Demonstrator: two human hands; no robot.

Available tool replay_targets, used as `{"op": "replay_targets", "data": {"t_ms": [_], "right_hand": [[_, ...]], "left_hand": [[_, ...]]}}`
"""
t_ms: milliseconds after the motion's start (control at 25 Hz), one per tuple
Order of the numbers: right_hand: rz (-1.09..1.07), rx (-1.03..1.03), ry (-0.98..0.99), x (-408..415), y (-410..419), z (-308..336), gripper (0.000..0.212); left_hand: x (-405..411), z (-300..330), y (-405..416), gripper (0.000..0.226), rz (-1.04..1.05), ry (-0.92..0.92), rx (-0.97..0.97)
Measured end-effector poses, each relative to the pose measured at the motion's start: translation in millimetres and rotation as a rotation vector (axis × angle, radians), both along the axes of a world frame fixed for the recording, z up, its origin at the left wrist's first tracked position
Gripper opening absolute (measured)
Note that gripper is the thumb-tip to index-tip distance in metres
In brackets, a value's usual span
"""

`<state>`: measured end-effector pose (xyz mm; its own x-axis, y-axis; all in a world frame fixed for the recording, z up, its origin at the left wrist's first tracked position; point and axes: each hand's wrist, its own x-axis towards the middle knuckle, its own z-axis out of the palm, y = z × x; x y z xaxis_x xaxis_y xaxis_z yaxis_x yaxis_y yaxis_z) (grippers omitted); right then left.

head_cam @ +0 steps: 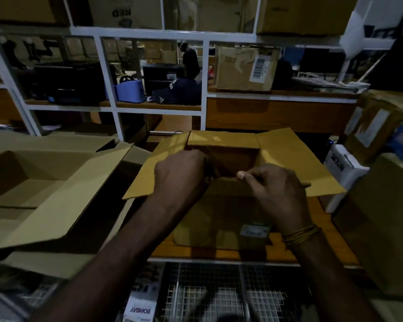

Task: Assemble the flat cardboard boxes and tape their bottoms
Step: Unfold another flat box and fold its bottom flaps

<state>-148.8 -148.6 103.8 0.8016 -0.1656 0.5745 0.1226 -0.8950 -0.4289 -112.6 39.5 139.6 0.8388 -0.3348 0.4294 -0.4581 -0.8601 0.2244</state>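
Dim light in here, and both hands are on the box (233, 159) at the centre of the bench (316, 231), its open end up and four flaps splayed out. The left hand (179, 173) is curled at the box's nine o'clock corner, fingers hooked over the rim and down inside, gripping the cardboard there. The right hand (275, 184) is at the six o'clock edge, thumb on top and fingers tucked under, pinching the near flap (230, 185) along its fold. A bundle of yellow thread (300, 235) wraps the right wrist. The far flap (221, 139) at twelve o'clock leans inward over the opening; the side flaps at three and nine o'clock lie out flat. A pale label (254, 230) shows on the near wall of the box, blurred beyond reading. Off at nine o'clock, well apart, a bigger open carton (40, 177) sits with its flaps out. At twelve o'clock a white rack (205, 89) holds a blue tub (129, 91), a dark cap (170, 94) and a labelled carton (244, 68). At three o'clock, a white packet (342, 163) beside more brown boxes. Down at six o'clock, wire mesh (207, 296) under the bench edge.
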Motion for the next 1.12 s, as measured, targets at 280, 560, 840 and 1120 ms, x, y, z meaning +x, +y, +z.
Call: {"op": "replay_targets", "data": {"t_ms": [280,560,840,1120], "right_hand": [[0.1,-0.013,0.348,-24,8,-30,0.02],[0.165,-0.215,0.742,-7,10,-57,0.083],[0.086,-0.279,0.668,23,4,-74,0.091],[0.022,-0.266,0.395,56,-6,-81,0.042]], "left_hand": [[-14,-28,11,0.038,-0.188,0.482,0.182],[17,-79,1,0.088,-0.2,0.61,0.517],[38,-106,-10,0.096,-0.075,0.423,0.446],[61,-127,-19,0.038,-0.04,0.087,0.166]]}}
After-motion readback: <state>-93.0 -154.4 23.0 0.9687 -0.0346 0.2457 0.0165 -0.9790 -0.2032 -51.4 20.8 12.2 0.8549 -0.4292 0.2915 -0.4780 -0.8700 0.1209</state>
